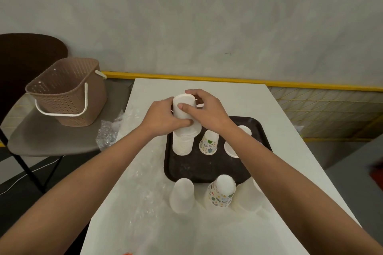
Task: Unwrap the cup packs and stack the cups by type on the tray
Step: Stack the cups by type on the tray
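Stack of upturned white disposable cups [183,109], clasped by left hand [163,117] and right hand [209,109] over the far-left corner of the black rectangular tray [203,168], seems light and crushable, best gripped gently mid-wall.

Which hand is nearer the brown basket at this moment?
Left. The left hand grips the white cup stack on the side facing the basket; the right hand grips the same stack from the far side, further from the basket.
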A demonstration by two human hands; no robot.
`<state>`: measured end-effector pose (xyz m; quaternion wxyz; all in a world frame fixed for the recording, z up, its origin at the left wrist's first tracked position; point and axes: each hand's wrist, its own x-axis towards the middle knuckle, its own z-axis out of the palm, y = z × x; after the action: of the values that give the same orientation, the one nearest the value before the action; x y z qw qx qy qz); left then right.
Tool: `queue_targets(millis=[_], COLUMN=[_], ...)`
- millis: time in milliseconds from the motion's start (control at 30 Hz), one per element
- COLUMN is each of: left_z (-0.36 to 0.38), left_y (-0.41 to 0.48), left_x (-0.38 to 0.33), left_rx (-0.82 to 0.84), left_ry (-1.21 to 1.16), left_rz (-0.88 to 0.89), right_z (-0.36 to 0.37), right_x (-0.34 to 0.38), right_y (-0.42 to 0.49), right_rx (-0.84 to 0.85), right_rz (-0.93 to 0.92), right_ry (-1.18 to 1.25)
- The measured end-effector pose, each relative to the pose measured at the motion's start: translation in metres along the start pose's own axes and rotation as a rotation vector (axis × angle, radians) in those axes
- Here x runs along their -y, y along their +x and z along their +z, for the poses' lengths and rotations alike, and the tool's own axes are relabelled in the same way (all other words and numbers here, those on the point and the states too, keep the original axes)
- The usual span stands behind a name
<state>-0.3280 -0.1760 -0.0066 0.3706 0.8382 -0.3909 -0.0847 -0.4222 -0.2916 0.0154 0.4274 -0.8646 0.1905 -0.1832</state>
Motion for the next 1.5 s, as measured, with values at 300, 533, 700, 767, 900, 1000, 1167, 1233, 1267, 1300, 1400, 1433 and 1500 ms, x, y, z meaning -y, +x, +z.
queue_targets(millis=[300,533,700,767,900,1000,1167,1233,1267,1300,1400,1433,1500], left_z=[0.013,0.034,0.05,0.053,0.055,0.053,0.047,0.045,0.044,0.043,0.04,0.04,0.039], left_y=[0.035,0.037,0.035,0.034,0.034,0.031,0.016,0.008,0.004,0.0,-0.016,-0.022,-0.035], left_x=[0.011,0.029,0.042,0.045,0.046,0.046,0.048,0.049,0.049,0.049,0.049,0.048,0.048], left_rx=[-0.047,0.084,0.138,0.147,0.149,0.171,0.122,0.083,0.06,0.032,-0.032,-0.039,-0.036], left_ry=[0.015,0.066,0.073,0.063,0.03,0.016,-0.017,-0.037,-0.043,-0.05,-0.088,-0.1,-0.125], left_rz=[0.027,-0.026,-0.055,-0.07,-0.087,-0.113,-0.16,-0.198,-0.217,-0.232,-0.249,-0.249,-0.247], right_z=[0.004,0.017,0.027,0.031,0.033,0.034,0.034,0.031,0.029,0.028,0.026,0.026,0.027], right_x=[-0.019,-0.047,-0.063,-0.067,-0.069,-0.068,-0.065,-0.063,-0.063,-0.062,-0.062,-0.062,-0.063], right_y=[0.026,0.026,0.022,0.022,0.022,0.021,0.013,0.01,0.007,0.004,-0.008,-0.013,-0.023], right_rx=[-0.025,0.037,0.085,0.096,0.095,0.099,0.033,-0.005,-0.02,-0.033,-0.043,-0.039,-0.025], right_rz=[0.032,0.137,0.19,0.2,0.213,0.2,0.181,0.181,0.18,0.176,0.148,0.14,0.128], right_ry=[0.024,-0.019,-0.04,-0.049,-0.042,-0.055,-0.067,-0.079,-0.084,-0.089,-0.11,-0.115,-0.127])
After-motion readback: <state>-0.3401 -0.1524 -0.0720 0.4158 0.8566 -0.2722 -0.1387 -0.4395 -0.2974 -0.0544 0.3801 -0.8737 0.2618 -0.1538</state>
